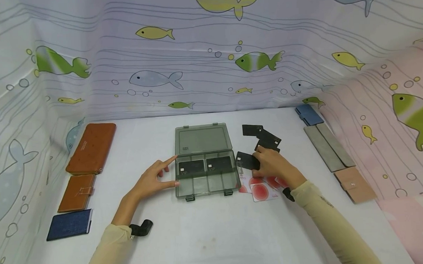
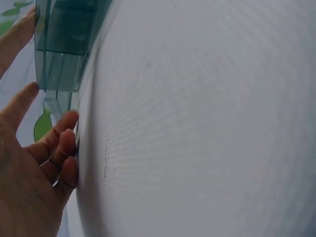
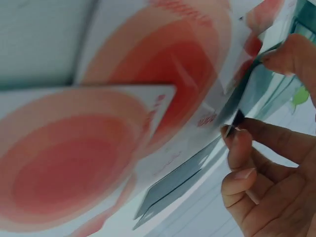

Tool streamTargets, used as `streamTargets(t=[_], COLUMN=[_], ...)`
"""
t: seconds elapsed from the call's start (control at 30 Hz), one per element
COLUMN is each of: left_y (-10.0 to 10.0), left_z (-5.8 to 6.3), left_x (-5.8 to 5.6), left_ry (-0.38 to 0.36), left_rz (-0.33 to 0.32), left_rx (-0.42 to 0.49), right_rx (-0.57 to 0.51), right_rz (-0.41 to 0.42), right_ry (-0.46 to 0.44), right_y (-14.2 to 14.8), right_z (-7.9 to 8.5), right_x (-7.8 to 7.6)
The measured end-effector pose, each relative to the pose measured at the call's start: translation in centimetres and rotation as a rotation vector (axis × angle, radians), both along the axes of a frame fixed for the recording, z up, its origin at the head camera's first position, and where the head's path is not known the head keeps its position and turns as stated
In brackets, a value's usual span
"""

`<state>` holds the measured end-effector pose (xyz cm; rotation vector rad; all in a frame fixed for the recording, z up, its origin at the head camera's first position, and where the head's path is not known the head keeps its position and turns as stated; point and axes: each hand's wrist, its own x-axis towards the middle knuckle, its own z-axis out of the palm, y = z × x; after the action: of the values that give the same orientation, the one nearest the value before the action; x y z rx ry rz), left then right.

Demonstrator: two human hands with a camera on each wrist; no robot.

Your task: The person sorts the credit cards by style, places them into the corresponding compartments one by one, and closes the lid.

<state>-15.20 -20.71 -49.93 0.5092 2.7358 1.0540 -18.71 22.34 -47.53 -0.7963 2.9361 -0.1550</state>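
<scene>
A clear grey plastic box [image 1: 203, 140] lies with its lid folded back, its tray split into compartments. Two black cards marked VIP [image 1: 191, 167] sit in the upper compartments; the lower ones show bare. My left hand [image 1: 147, 183] has thumb and index finger stretched apart against the box's left edge. Between thumb and fingers, my right hand [image 1: 273, 164] pinches a black card [image 1: 246, 160] beside the box's right edge. Several other black cards [image 1: 252, 129] lie fanned just beyond that hand. Below it, red-and-white cards [image 1: 264, 192] overlap on the table; the right wrist view shows their red circles [image 3: 69, 158] closely.
Along the left side lie a large brown zip wallet [image 1: 92, 148], a smaller brown strap wallet [image 1: 76, 194] and a dark blue booklet [image 1: 69, 224]. On the right are a blue wallet [image 1: 309, 114], a grey one [image 1: 329, 147] and a tan one [image 1: 355, 184]. Fish-printed fabric [image 1: 210, 89] walls the back and sides.
</scene>
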Motion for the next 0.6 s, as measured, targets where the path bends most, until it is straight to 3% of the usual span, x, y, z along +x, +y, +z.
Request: streamTargets(t=[0.3,0.6], left_y=[-0.1,0.0], left_z=[0.0,0.1], left_x=[0.0,0.0], left_ry=[0.007,0.000], left_rz=[-0.004,-0.007], left_rx=[-0.004,-0.003], right_rx=[-0.133,-0.223], right_rz=[-0.038,0.105], right_ry=[0.037,0.122], right_y=[1.5,-0.9], right_z=[1.8,3.2], right_x=[-0.3,-1.0])
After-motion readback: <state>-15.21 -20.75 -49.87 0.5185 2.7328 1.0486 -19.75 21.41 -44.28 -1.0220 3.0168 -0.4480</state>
